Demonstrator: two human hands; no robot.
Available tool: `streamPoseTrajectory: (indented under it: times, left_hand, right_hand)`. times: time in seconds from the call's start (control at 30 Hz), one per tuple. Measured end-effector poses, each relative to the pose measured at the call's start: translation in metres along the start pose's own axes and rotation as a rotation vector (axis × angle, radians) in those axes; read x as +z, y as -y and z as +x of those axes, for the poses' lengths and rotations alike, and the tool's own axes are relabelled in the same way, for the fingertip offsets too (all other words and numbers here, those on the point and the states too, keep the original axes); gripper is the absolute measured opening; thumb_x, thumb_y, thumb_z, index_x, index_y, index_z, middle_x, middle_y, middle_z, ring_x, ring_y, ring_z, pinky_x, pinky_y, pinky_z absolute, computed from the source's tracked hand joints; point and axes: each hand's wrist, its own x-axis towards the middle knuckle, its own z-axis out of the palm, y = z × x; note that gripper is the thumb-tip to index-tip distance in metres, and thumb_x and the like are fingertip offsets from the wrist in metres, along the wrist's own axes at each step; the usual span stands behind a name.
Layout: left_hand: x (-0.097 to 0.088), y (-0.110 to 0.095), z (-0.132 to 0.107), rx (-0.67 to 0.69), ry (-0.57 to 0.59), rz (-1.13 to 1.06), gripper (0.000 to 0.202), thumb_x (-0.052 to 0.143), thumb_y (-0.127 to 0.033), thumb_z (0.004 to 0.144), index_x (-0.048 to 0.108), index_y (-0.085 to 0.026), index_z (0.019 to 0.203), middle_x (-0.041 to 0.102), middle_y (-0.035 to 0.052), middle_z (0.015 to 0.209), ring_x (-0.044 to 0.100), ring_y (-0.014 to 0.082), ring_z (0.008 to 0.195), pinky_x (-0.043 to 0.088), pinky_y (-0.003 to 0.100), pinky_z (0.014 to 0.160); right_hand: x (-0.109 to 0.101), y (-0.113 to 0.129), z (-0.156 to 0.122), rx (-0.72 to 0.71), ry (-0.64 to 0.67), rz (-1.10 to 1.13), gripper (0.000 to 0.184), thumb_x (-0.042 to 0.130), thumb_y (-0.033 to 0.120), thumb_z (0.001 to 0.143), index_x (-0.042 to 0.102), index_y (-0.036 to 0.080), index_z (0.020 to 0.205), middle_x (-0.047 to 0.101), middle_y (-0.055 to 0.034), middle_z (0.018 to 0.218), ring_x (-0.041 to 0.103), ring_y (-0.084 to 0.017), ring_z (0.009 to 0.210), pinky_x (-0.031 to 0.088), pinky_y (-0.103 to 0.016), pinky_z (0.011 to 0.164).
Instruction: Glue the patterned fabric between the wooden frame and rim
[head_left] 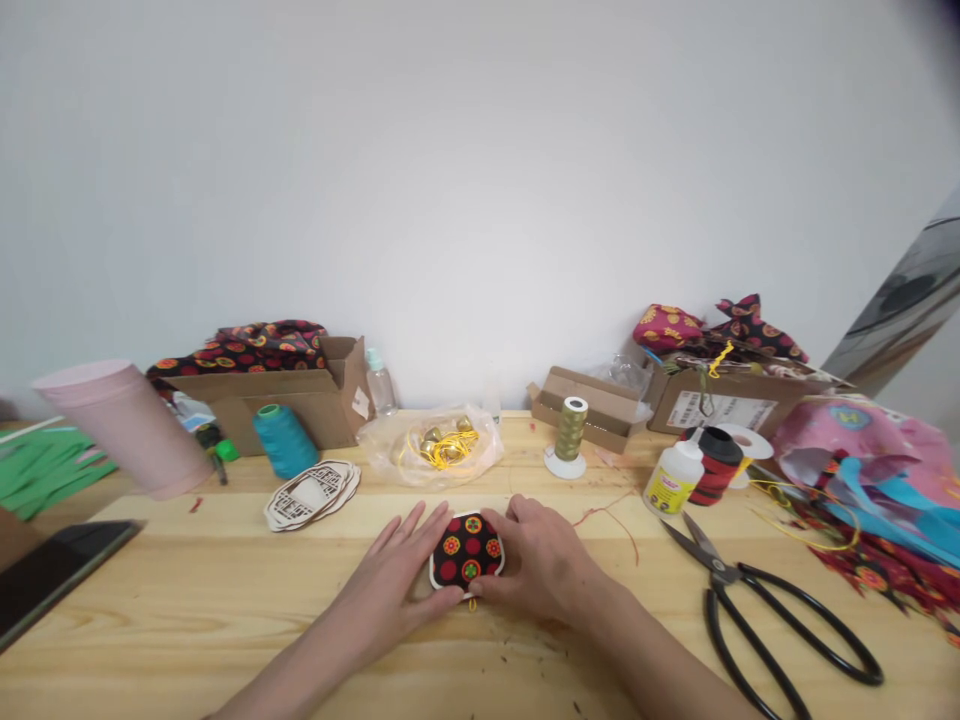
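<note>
A small rounded-square piece [467,553] covered in black fabric with red, orange and green flower prints lies on the wooden table in front of me. It has a white border, and a short yellow loop [472,604] sticks out at its near edge. My left hand [397,575] grips its left side, thumb at the near edge and fingers along the far left edge. On the opposite side, my right hand [536,560] holds it with the thumb at the near right corner and bent fingers at the far right corner. What lies under the piece is hidden.
Large black-handled scissors [724,575] lie open at the right, near a glue bottle [675,475]. Behind are a gold thread spool [572,432], a plastic bag of bells and yellow cord [442,445], stacked cut-out plates [311,495] and a teal thread cone [285,442]. A phone [67,565] sits left.
</note>
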Motion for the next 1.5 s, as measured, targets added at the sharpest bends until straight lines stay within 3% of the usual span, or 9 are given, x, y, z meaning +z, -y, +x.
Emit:
streamPoseTrajectory:
  times: [0.43,0.93,1.5]
  left_hand:
    - [0.0,-0.0008,-0.0001,-0.012,0.021,-0.003,0.068,0.041,-0.054,0.078,0.026,-0.022,0.135,0.029,0.0075,0.142,0.018,0.026,0.131,0.021,0.049,0.105]
    - [-0.0041,-0.0021,0.0016,-0.014,0.054,0.041,0.071,0.039,-0.058,0.077,0.027,-0.017,0.135,0.028,0.0091,0.142,0.018,0.0259,0.131,0.022,0.047,0.105]
    - [-0.0035,-0.0035,0.0018,-0.009,0.06,0.066,0.071,0.036,-0.058,0.079,0.025,-0.015,0.135,0.026,0.0095,0.143,0.017,0.0258,0.132,0.021,0.048,0.105]
  right_hand:
    - [0.005,-0.0029,-0.0012,-0.049,-0.016,-0.063,0.063,0.05,0.063,0.069,0.044,0.028,0.122,0.052,-0.0063,0.091,0.049,-0.023,0.08,0.034,-0.032,0.067]
    - [0.0058,-0.0044,-0.0013,-0.042,-0.045,-0.059,0.06,0.051,0.066,0.066,0.05,0.03,0.114,0.051,-0.0046,0.086,0.048,-0.022,0.076,0.032,-0.03,0.064]
    - [0.0089,-0.005,-0.0006,-0.031,-0.053,-0.022,0.065,0.054,0.064,0.065,0.048,0.028,0.119,0.05,-0.0058,0.088,0.047,-0.022,0.079,0.035,-0.032,0.067]
